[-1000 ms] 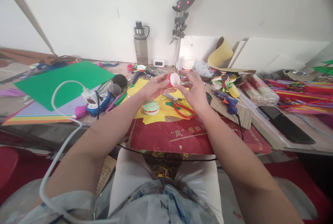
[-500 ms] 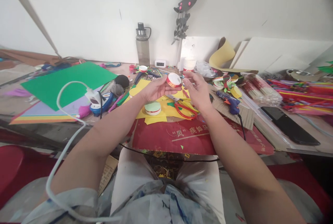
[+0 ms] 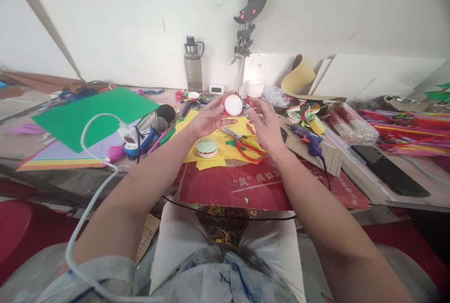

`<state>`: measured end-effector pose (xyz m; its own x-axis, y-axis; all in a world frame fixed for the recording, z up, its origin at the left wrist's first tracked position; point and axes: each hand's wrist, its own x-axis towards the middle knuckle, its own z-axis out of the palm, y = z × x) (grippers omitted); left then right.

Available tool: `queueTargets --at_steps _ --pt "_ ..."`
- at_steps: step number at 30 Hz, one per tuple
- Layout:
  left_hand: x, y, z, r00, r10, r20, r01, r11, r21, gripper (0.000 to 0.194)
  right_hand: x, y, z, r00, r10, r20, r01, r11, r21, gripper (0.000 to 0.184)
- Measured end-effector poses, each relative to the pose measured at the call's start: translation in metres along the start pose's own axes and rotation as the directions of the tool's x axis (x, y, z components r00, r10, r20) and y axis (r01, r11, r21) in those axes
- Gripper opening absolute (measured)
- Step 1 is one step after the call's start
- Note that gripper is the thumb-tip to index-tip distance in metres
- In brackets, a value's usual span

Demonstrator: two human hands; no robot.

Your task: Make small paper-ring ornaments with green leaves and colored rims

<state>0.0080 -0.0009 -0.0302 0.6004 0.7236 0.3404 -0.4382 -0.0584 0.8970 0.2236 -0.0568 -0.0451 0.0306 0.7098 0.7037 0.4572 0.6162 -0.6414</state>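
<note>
My left hand point(image 3: 210, 117) grips a short red-and-white paper cup piece point(image 3: 233, 105), its round white face tilted toward me. Just right of it, my right hand point(image 3: 263, 122) is apart from the piece, its fingers loosely spread and holding nothing I can see. Below the hands lie yellow paper sheets point(image 3: 190, 150) with red-handled scissors point(image 3: 250, 149) on them. Another short round cup piece point(image 3: 207, 148), pale green on top, rests on the yellow paper near my left wrist.
A glue gun point(image 3: 309, 139) lies on cardboard at the right, beside a black phone point(image 3: 390, 169). Green paper point(image 3: 94, 115) and a white-and-blue plug device point(image 3: 137, 141) are on the left. A bottle point(image 3: 193, 68) and stacked paper cups point(image 3: 255, 88) stand by the wall.
My left hand has turned the cup piece, so its round white face shows more and its red side less. My right hand stays close by, nearly in place.
</note>
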Motion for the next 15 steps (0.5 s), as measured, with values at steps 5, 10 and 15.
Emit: queueTargets --at_steps 5,10,15 --pt "-0.0002 -0.0023 0.0009 1.000 0.027 0.007 -0.028 0.998 0.061 0.068 -0.0033 -0.0050 0.0051 0.995 -0.040 0.088 0.040 0.999 0.001 0.078" --pt "-0.0003 -0.0068 0.0016 0.999 -0.036 0.041 0.032 0.995 0.091 0.066 -0.0039 -0.0058 0.0067 0.990 -0.050 0.134 0.056 0.998 -0.042 0.067" --pt "-0.0016 -0.0055 0.0013 0.997 -0.051 0.053 0.046 0.996 0.083 0.064 -0.0038 -0.0073 0.0058 0.993 -0.077 0.088 0.082 0.996 -0.048 0.051"
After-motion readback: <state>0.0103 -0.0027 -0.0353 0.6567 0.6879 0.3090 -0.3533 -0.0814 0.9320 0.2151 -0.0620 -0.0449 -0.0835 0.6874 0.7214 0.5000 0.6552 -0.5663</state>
